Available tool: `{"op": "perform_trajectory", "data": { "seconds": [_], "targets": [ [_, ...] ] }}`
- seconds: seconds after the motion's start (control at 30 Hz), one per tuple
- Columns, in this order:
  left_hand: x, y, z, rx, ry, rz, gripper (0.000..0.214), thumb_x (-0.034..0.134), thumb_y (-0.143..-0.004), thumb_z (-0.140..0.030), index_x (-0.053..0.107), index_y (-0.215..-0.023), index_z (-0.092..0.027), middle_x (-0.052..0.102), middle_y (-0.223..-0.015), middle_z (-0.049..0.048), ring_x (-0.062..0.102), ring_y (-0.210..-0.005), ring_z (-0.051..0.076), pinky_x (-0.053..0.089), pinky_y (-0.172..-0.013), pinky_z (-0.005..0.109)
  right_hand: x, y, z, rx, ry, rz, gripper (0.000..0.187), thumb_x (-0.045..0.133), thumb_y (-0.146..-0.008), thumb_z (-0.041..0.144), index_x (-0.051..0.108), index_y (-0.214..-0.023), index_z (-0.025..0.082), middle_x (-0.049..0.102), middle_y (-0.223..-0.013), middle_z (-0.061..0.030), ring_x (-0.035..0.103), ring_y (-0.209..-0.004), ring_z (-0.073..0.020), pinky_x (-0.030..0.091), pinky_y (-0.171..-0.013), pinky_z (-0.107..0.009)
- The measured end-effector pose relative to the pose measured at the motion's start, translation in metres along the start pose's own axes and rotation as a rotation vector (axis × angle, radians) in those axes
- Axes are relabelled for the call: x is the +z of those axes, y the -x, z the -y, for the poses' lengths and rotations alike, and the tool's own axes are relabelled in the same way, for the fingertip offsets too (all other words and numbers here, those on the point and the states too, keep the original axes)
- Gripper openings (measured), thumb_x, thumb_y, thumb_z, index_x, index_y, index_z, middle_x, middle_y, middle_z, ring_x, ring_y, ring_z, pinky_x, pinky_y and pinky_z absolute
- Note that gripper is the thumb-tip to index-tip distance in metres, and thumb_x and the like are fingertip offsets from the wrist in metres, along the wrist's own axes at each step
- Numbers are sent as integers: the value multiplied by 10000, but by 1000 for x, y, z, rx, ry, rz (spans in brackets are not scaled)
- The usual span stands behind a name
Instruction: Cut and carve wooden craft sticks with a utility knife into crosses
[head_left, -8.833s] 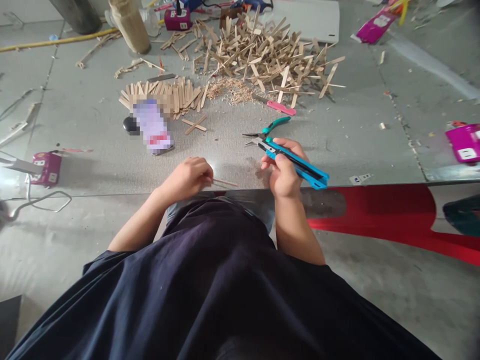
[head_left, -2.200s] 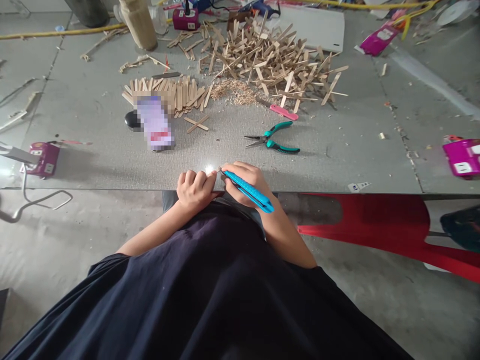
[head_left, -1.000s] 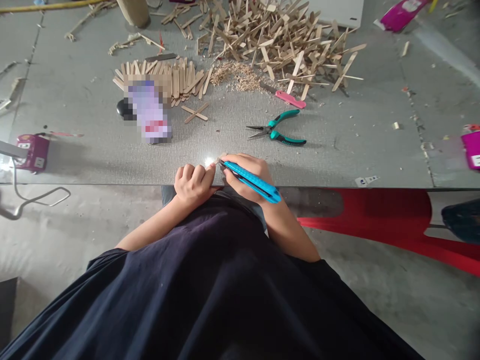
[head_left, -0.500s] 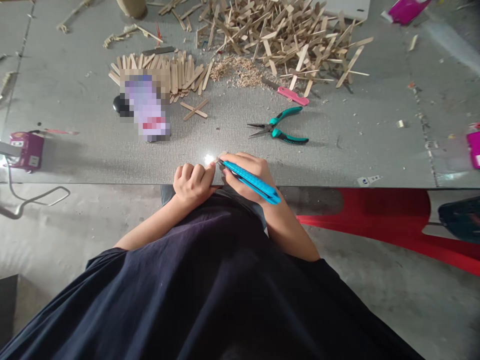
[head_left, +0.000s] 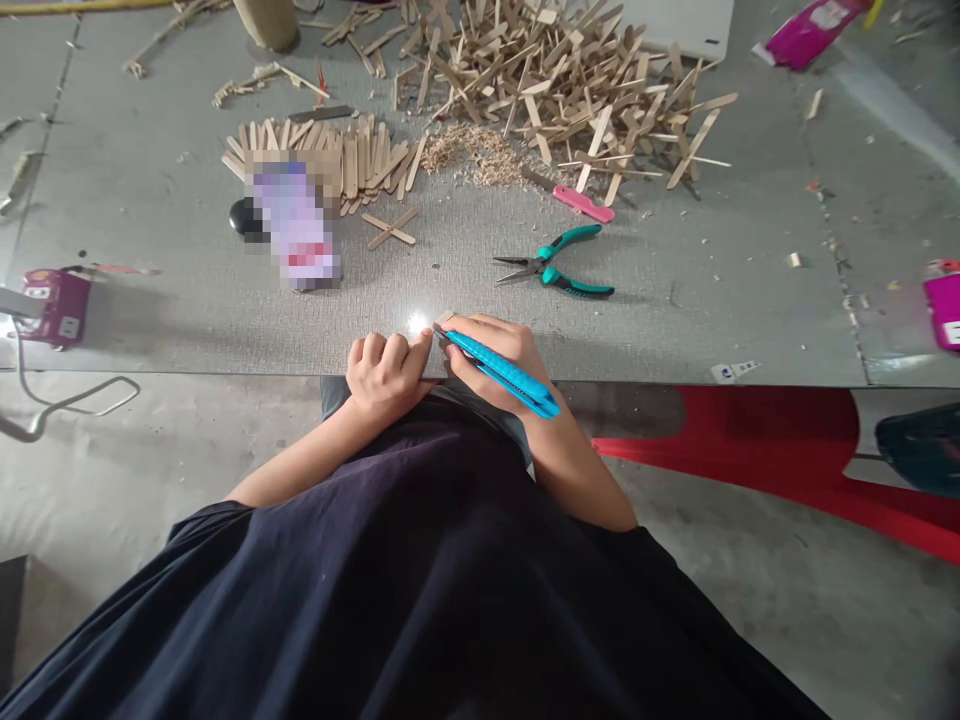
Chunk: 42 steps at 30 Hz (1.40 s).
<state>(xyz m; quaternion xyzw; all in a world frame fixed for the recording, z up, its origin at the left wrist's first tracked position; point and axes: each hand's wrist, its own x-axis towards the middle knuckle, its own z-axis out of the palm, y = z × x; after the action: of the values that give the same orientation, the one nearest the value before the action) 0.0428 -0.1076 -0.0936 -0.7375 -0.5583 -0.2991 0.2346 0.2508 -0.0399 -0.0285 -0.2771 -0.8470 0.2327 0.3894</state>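
At the table's near edge, my right hand is closed around a blue box cutter, its blade pointing up and left toward my left thumb. My left hand is closed right beside it, the thumb touching or nearly touching the blade. A short end of a wooden craft stick shows at the fingertips; the fingers hide the rest of it. Farther in lie teal-handled needle-nose pliers, jaws apart, and two crossed craft sticks.
A large heap of craft sticks covers the back, with wood shavings in front. A pink-handled knife lies nearby. Left are a row of sticks, a blurred purple item and a purple box. A red chair stands right.
The camera view has shifted slightly, so the table sits a little lower. Both hands keep nearly the same pose, with the cutter's blade still at the left thumb.
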Motion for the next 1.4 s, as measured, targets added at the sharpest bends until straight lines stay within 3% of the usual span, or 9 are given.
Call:
{"op": "perform_trajectory", "data": {
  "seconds": [0.57, 0.8, 0.97, 1.2, 1.4],
  "targets": [
    [0, 1, -1, -95, 77, 131, 631, 598, -990, -791, 832, -1280, -282, 542, -748, 92, 469, -754, 267, 230, -717, 423, 0, 6, 1, -54, 112, 3, 228, 582, -1031, 161, 736, -1188, 222, 772, -901, -35, 699, -758, -196, 599, -742, -328],
    [-3, -4, -2, 43, -66, 18, 556, 626, -1011, -723, 843, -1246, -268, 558, -728, 88, 467, -753, 267, 215, -716, 422, 0, 7, 2, -76, 94, -29, 200, 584, -1021, 146, 735, -1137, 209, 731, -844, -23, 666, -714, -180, 579, -704, -316],
    [0, 1, 0, -51, 4, 143, 620, 641, -970, -779, 823, -1301, -287, 547, -747, 85, 461, -757, 265, 217, -724, 419, -1, 9, 0, -55, 45, -69, 142, 599, -1002, 173, 727, -1038, 223, 726, -813, -10, 666, -679, -173, 569, -671, -323],
    [4, 3, 0, -84, 82, 108, 598, 651, -962, -773, 826, -1284, -300, 520, -727, 75, 460, -751, 266, 246, -725, 417, -1, 5, -1, -2, -14, -90, 200, 623, -1040, 209, 733, -1202, 251, 848, -1067, -43, 816, -939, -208, 666, -862, -349],
    [4, 4, 0, -52, 8, 90, 635, 601, -977, -793, 822, -1311, -301, 544, -735, 86, 479, -749, 270, 267, -717, 425, -1, 0, 2, 32, -20, -25, 212, 613, -1047, 193, 751, -1203, 234, 852, -1076, -54, 821, -959, -211, 661, -887, -354]
  ]
}}
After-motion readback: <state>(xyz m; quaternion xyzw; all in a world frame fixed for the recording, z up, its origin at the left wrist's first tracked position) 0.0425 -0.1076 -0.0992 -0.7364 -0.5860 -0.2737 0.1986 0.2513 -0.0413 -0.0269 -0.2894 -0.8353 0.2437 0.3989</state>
